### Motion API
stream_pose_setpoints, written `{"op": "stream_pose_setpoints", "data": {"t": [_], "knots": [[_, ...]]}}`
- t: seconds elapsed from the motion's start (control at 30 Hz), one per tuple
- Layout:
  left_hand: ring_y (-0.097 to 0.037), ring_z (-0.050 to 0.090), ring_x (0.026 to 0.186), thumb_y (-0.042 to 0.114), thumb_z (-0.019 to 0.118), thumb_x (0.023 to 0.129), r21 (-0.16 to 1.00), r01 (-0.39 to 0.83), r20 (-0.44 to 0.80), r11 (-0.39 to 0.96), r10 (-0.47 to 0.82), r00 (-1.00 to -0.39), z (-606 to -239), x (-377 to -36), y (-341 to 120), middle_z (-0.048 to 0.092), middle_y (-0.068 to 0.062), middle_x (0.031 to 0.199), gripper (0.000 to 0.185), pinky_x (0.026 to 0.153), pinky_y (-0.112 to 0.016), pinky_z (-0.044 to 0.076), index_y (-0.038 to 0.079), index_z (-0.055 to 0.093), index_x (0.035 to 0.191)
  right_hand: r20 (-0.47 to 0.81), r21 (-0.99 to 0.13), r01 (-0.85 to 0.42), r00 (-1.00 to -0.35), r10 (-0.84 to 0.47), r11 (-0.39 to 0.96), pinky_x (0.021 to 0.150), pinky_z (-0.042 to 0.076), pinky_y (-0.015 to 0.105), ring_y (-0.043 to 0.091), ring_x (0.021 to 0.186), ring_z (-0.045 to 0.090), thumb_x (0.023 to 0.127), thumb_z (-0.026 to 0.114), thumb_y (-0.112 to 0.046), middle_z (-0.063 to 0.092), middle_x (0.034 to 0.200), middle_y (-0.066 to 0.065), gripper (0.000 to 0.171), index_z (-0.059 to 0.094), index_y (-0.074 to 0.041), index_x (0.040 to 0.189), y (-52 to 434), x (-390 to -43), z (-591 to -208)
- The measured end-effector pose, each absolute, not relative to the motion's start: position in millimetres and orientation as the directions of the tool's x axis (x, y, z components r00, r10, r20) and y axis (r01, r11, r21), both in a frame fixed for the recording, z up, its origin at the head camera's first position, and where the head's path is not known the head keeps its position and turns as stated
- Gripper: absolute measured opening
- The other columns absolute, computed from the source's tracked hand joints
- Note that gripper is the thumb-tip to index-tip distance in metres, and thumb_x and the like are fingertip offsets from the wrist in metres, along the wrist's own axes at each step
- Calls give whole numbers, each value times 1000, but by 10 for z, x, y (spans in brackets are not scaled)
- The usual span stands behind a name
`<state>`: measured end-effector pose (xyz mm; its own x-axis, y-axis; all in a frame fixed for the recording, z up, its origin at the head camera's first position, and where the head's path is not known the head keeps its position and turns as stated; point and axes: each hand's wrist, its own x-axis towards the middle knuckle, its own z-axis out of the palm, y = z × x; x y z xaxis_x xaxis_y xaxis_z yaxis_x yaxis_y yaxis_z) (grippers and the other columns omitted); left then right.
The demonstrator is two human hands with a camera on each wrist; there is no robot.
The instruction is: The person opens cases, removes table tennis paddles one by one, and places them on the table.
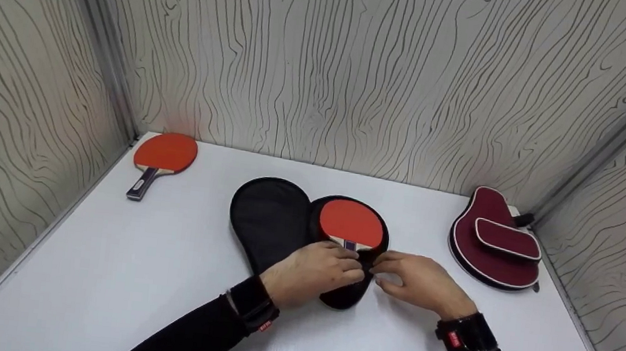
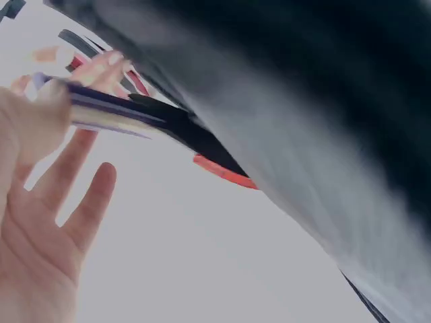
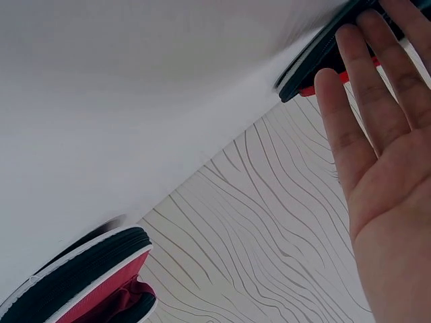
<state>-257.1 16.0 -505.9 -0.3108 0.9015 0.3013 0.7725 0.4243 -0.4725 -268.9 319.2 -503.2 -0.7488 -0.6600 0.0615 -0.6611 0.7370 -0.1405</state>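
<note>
A black paddle case lies unzipped, its lid [image 1: 268, 217] folded out to the left and its other half [image 1: 341, 300] to the right. A red table tennis paddle [image 1: 351, 223] sits over the right half, blade toward the back wall. My left hand [image 1: 317, 272] pinches the paddle's handle [image 2: 114, 108] between thumb and fingers, the other fingers stretched out below. At the right edge of the case, my right hand [image 1: 424, 280] has its fingertips touching the rim [image 3: 316, 60]. In the left wrist view the dark lid [image 2: 289, 134] hides most of the blade.
Another red paddle [image 1: 167, 151] lies at the back left corner of the white table [image 1: 122, 272]. On the right is a closed dark red paddle case [image 1: 494, 218] with white piping and a small pocket. Wood-patterned panels [image 1: 324, 72] enclose the back and sides.
</note>
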Motion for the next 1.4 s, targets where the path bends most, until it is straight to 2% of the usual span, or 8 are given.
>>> {"op": "stream_pose_setpoints", "data": {"t": [0.2, 0.47, 0.6, 0.9, 1.23, 1.4], "knots": [[-5, 72, 146, 20, 66, 120, -491, 736, 399, 466, 871, -285, -4981, -2613, 131, 78, 18, 140, 20, 120, -22, 61, 31, 73, 135, 64, -130, -660, -750, -658, 740, 103, 70, 48, 17, 123, 82, 111, 79, -25, 82, 136, -8, 21, 90, -23, 129, 3197, -2687, -5033], [-8, 71, 147, 17, 70, 118, -443, 722, 455, 531, 827, -329, -4915, -2638, 90, 76, 8, 152, 20, 119, -18, 60, 24, 72, 137, 84, -122, -675, -738, -670, 728, 103, 70, 47, 18, 122, 82, 110, 79, -24, 83, 135, -5, 20, 91, -20, 127, 3196, -2685, -5043], [-9, 71, 146, 14, 71, 118, -423, 713, 477, 559, 807, -349, -4890, -2654, 64, 75, 6, 151, 18, 118, -17, 60, 21, 71, 134, 93, -125, -684, -729, -678, 719, 102, 70, 46, 18, 123, 82, 110, 80, -23, 83, 135, -5, 20, 91, -20, 127, 3197, -2688, -5050], [-12, 78, 133, 8, 77, 113, -394, 661, 553, 638, 739, -384, -4804, -2689, -27, 76, 3, 141, 29, 99, -17, 68, 16, 69, 140, 94, -137, -682, -731, -676, 719, 104, 70, 47, 18, 124, 82, 110, 80, -24, 83, 136, -7, 21, 91, -22, 128, 3207, -2693, -5053], [-13, 80, 126, 1, 81, 108, -359, 633, 604, 686, 688, -403, -4663, -2729, -174, 76, -1, 139, 37, 94, -18, 69, 14, 70, 142, 103, -136, -684, -729, -676, 717, 106, 70, 46, 18, 127, 82, 110, 79, -22, 84, 136, -7, 20, 91, -22, 126, 3202, -2677, -5051], [-16, 80, 131, -3, 79, 108, -308, 645, 620, 699, 662, -421, -4581, -2756, -261, 78, -3, 142, 36, 102, -22, 69, 12, 73, 140, 108, -131, -687, -726, -679, 714, 106, 70, 46, 19, 127, 82, 110, 79, -22, 84, 136, -5, 21, 91, -21, 127, 3199, -2676, -5049]]}}
